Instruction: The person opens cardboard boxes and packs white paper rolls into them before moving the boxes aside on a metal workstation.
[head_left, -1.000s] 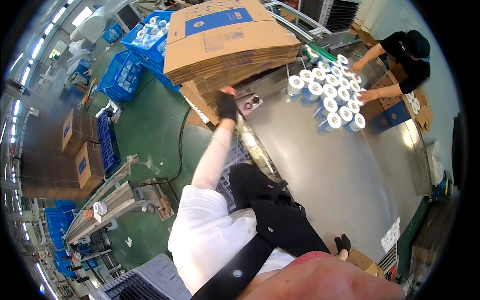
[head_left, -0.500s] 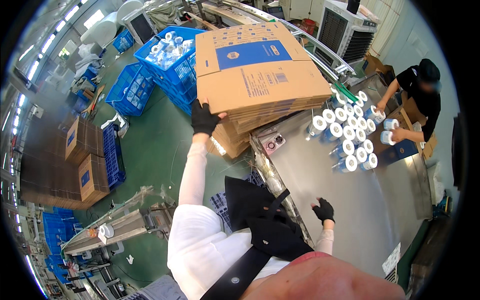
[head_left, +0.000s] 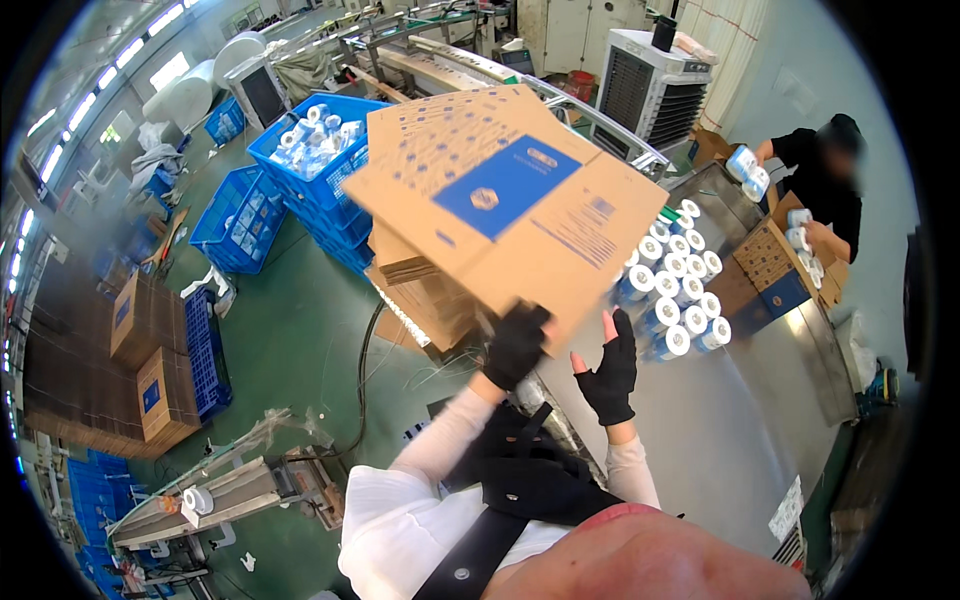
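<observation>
Left hand (head_left: 516, 346) holding carton (head_left: 545, 255), blue panel (head_left: 509, 187), white print (head_left: 484, 199)

Bright light fills the workshop, with tube lights (head_left: 108, 78) and a glowing window (head_left: 168, 70) far left. Glare spots the steel tabletop (head_left: 700, 440) at right. Blur smears the left hand (head_left: 515, 345); fisheye distortion bends straight edges toward the black rim.
</observation>
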